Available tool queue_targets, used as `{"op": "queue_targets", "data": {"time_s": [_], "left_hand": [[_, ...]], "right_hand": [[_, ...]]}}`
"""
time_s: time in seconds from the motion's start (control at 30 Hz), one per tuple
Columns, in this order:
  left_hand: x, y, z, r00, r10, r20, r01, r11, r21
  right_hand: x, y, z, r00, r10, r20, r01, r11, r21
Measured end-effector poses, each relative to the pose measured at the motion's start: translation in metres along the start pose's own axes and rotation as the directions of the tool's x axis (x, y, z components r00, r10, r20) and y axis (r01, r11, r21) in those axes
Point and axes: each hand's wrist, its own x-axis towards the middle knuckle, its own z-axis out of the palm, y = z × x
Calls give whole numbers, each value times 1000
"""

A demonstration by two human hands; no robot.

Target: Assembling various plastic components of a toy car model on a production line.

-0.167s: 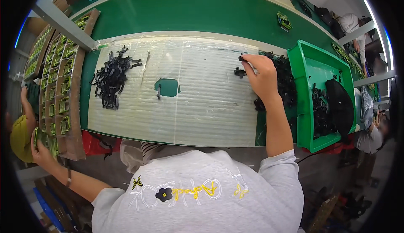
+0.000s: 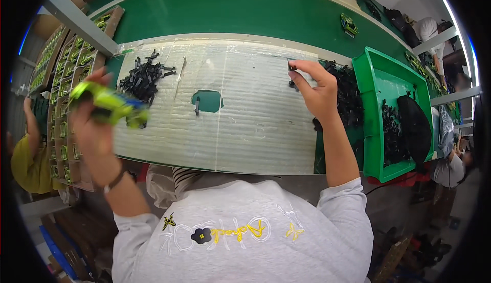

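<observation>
At the left of the work surface, the person's left hand [image 2: 93, 132] is closed around a glossy yellow-green, car-like plastic shell with a patch of blue [image 2: 110, 104]; both are blurred, so the exact finger contact is unclear. The shell is held above the left edge of a whitish, ribbed, translucent sheet [image 2: 261, 134]. At the sheet's far right, the right hand [image 2: 322, 88] has thumb and forefinger pinched on a small black piece [image 2: 292, 66], raised over the sheet. A loose pile of slim black plastic parts [image 2: 143, 78] lies on the sheet's left side, just beyond the shell. Near the sheet's middle, a single slim black part [image 2: 197, 107] lies at the left edge of a cut-out showing green. Right of the sheet is a heap of dark parts [image 2: 349, 96], and beyond it a green rectangular plastic tray [image 2: 371, 124] holding small black parts and a large curved black object [image 2: 413, 129]. At far left stands a partitioned brown cardboard box [image 2: 115, 21] filled with yellow-green pieces.
</observation>
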Motion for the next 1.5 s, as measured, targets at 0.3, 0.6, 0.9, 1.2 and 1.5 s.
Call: {"op": "queue_targets", "data": {"time_s": [0.3,0.6,0.9,1.2,1.5], "left_hand": [[27,-148,147,465,-455,759,881,325,-344],[-15,-137,163,711,-421,564,586,797,-144],[-33,-142,167,762,-468,447,623,716,-314],[-35,-139,165,893,-330,305,397,898,-191],[-36,-145,166,942,-215,257,222,975,2]], "right_hand": [[7,-32,20,934,317,167,-316,507,802],[-6,-59,52,901,-331,281,419,834,-360],[-13,-59,62,925,-358,128,370,771,-518],[-15,-47,65,892,-451,12,389,755,-528],[-1,-68,69,932,74,-355,3,977,213]]}}
